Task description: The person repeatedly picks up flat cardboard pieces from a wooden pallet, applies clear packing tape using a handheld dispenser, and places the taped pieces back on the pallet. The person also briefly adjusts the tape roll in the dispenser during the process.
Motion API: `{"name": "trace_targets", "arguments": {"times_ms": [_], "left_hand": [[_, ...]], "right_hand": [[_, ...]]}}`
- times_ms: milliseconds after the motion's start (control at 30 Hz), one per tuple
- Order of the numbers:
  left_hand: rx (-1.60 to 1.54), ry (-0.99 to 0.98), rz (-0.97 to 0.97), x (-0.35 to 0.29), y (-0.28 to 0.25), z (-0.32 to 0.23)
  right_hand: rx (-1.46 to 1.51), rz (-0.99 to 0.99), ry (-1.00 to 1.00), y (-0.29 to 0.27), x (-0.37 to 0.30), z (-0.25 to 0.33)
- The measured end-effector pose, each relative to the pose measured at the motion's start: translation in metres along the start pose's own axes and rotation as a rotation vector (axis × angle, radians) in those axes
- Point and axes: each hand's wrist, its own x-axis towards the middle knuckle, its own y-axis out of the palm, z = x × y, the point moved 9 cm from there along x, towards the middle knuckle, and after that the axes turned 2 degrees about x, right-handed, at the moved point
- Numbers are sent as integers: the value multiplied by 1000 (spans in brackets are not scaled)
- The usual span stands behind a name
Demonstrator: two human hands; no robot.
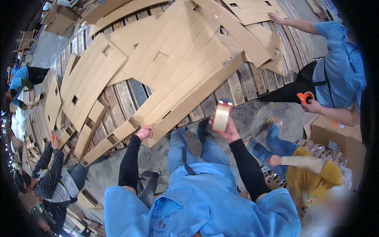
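Note:
My left hand (145,132) is closed at the near edge of a large folded cardboard sheet (185,96), next to the point where a narrow cardboard strip (123,130) meets it. The fingertips are partly hidden. The sheet has creases, cut slots and a raised near flap. My right hand (230,132) grips a packing tape dispenser (221,116) with an orange frame and a roll of tan tape. It is held up in front of the table edge, apart from the cardboard.
More slotted cardboard pieces (92,75) lie on the wooden slat table (246,83). At the right, a co-worker in blue (339,67) holds an orange tape dispenser (305,97) and touches cardboard. A person in yellow (316,173) is behind me at right; other people work at left.

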Motion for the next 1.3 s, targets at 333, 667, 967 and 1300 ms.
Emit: {"name": "trace_targets", "arguments": {"times_ms": [333, 667, 967, 1300], "left_hand": [[101, 49, -143, 65, 48, 91], [708, 89, -759, 66, 16, -112], [807, 250, -339, 41, 109, -141], [795, 305, -840, 46, 165, -131]], "right_hand": [[-1151, -87, -205, -8, 88, -8], [-971, -118, -56, -1, 101, -14], [-628, -61, -110, -6, 149, -7], [-461, -124, -19, -47, 134, 6]]}}
